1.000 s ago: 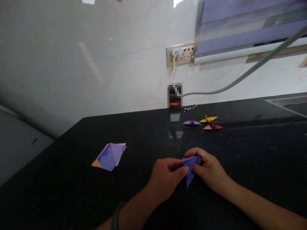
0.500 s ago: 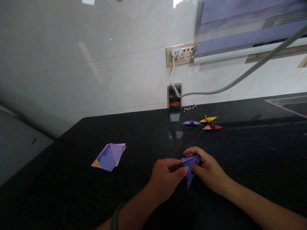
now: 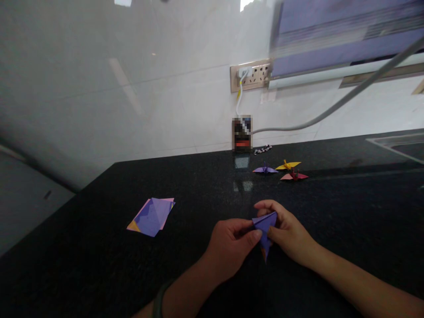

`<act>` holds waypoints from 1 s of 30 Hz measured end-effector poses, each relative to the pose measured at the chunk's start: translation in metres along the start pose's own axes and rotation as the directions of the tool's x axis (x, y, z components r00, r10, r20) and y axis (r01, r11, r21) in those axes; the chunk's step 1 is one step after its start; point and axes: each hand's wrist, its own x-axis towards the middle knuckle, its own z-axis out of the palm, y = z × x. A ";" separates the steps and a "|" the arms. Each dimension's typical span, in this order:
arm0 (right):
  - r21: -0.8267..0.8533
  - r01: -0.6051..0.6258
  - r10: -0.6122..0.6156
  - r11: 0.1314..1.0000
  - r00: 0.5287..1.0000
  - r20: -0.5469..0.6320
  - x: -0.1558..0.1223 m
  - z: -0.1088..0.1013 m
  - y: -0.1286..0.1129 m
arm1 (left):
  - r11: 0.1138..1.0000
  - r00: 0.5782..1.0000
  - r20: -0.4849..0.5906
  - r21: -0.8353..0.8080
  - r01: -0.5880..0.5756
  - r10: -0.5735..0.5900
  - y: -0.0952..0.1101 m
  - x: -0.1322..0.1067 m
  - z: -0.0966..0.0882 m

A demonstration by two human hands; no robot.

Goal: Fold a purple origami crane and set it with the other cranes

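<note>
A piece of purple origami paper (image 3: pixel 265 223), folded to a narrow triangle, is held between both hands above the counter. Its point hangs downward and shows a bit of orange near the tip. My left hand (image 3: pixel 232 243) pinches its left side between thumb and fingers. On the right side my right hand (image 3: pixel 286 229) grips it, thumb in front and fingers behind, partly hidden by the paper. Farther back lie a purple paper crane (image 3: pixel 265 170), a yellow paper crane (image 3: pixel 288 165) and a red-and-pink paper crane (image 3: pixel 294 176).
A stack of purple and pink paper sheets (image 3: pixel 152 216) lies on the black counter (image 3: pixel 109 265) to the left. Against the tiled wall stands a blurred-out box (image 3: pixel 242 134), beside a patterned braided strip (image 3: pixel 263 149). A cable (image 3: pixel 331 119) runs rightward under the socket panel (image 3: pixel 251 75).
The folded purple paper has turned slightly, its lower tip swinging to the right and showing more orange. My right thumb has come onto its front face. My left hand has barely moved.
</note>
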 end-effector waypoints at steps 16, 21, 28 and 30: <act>0.000 -0.099 0.099 0.995 0.995 -0.026 0.000 0.001 -0.001 | 0.998 0.982 -0.181 -0.002 0.060 -0.059 -0.012 0.002 0.001; 0.079 -0.168 0.165 0.983 0.986 0.039 0.000 0.000 0.004 | 0.989 0.958 -0.271 0.084 0.120 -0.093 -0.009 0.004 -0.001; 0.205 -0.273 0.252 0.940 0.960 0.122 -0.001 0.001 0.002 | 0.988 0.953 -0.295 0.106 0.110 -0.075 -0.009 0.004 0.000; 0.236 -0.289 0.261 0.928 0.955 0.143 -0.001 0.001 0.001 | 0.985 0.950 -0.303 0.128 0.117 -0.073 -0.011 0.004 0.000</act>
